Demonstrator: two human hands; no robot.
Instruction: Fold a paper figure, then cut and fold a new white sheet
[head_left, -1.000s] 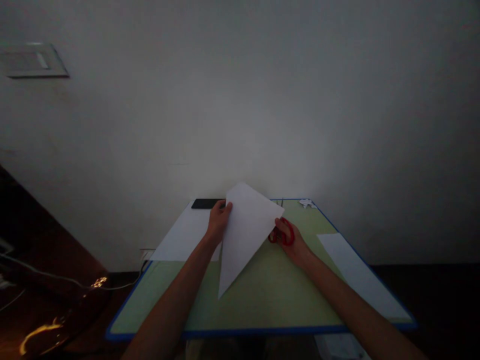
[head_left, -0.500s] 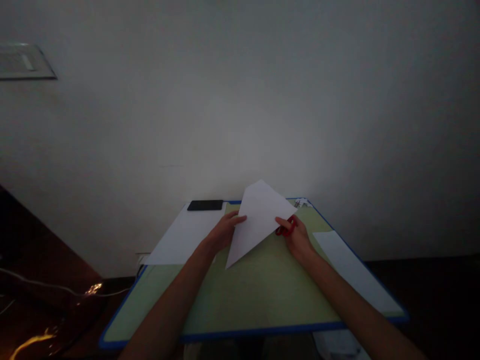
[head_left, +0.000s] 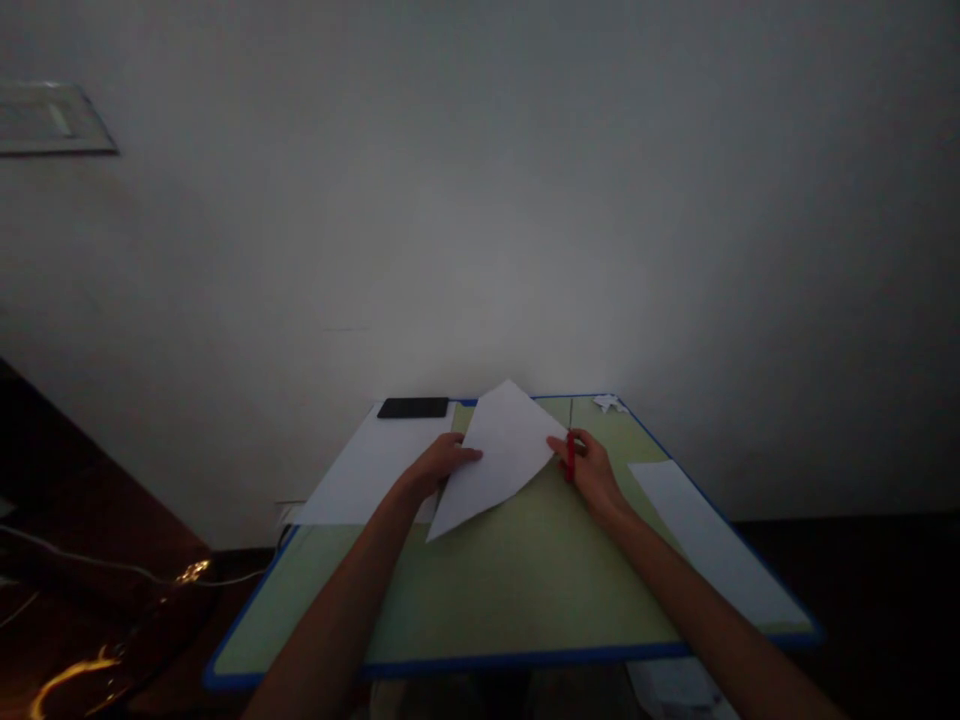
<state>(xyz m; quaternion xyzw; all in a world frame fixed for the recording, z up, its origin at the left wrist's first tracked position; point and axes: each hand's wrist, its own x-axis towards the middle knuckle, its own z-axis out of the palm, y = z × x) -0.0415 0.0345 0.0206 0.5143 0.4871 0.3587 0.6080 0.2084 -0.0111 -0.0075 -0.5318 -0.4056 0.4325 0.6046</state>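
A white paper folded into a triangle (head_left: 495, 455) lies on the green table (head_left: 525, 590) with a blue rim. My left hand (head_left: 439, 465) rests on the paper's left edge, fingers stretched along it. My right hand (head_left: 589, 468) is closed round red-handled scissors (head_left: 570, 452), whose thin blades point away towards the wall, right beside the paper's right corner. The room is dim.
A large white sheet (head_left: 367, 470) lies at the table's left under my left wrist. A black phone (head_left: 412, 407) sits at the far left edge. A long white paper strip (head_left: 705, 540) lies at the right. A small paper scrap (head_left: 607, 403) is in the far right corner. Cables (head_left: 135, 575) run at the left.
The folded paper came down from a raised, tilted hold to lie flatter on the table. My right hand turned the scissors so the red handles show edge-on.
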